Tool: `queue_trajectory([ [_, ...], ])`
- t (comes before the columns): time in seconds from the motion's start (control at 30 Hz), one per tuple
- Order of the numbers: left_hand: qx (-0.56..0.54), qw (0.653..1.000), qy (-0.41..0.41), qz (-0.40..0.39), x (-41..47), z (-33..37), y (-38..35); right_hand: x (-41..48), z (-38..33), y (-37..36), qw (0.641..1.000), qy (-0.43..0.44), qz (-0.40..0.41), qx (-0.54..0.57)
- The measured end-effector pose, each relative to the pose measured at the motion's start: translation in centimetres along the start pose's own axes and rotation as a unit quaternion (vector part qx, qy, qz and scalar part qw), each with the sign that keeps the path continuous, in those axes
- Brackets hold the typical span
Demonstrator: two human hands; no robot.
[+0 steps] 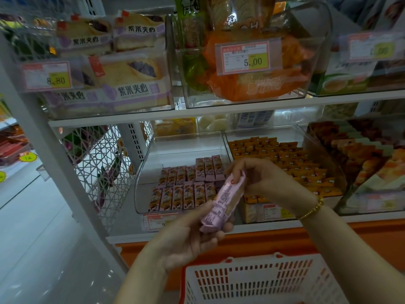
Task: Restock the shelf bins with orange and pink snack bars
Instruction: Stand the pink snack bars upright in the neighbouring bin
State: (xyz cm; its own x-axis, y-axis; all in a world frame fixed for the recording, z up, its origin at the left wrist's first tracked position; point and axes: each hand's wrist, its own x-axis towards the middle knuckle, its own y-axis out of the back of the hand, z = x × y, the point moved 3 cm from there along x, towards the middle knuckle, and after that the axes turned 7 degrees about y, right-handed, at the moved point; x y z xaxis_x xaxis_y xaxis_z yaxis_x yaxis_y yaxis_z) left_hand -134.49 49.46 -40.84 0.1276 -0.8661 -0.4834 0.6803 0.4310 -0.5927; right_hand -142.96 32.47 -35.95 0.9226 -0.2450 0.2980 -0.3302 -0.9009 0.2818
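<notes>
Over the basket (241, 263), left hand (186, 235) and right hand (260, 178) fingers (228, 227) clamp pink bar (225, 200) ends.

The white upper shelf (219, 110) carries clear bins side by side, one of purple-filled sandwiches (131, 77) and one of orange packs (258, 84). The lower shelf (274, 223) holds a clear bin (143, 172) of pink and orange bars (186, 189), just beside a second bin (228, 141) of small orange packets (285, 163)

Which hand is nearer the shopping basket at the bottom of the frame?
Left. The left hand grips the pink bar at its lower end, just above the basket; the right hand pinches its upper end, higher up.
</notes>
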Motion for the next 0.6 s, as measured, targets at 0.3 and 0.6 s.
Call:
queue_trajectory([
  [0.3,0.347,0.797,-0.321,0.377,-0.3,1.8,0.9,4.5,1.0,-0.2,0.992,-0.127,0.022,-0.008],
  [0.6,0.581,0.67,-0.256,0.384,1.5,2.4,3.4,10.9,1.1,2.5,0.934,-0.087,-0.073,-0.338],
])
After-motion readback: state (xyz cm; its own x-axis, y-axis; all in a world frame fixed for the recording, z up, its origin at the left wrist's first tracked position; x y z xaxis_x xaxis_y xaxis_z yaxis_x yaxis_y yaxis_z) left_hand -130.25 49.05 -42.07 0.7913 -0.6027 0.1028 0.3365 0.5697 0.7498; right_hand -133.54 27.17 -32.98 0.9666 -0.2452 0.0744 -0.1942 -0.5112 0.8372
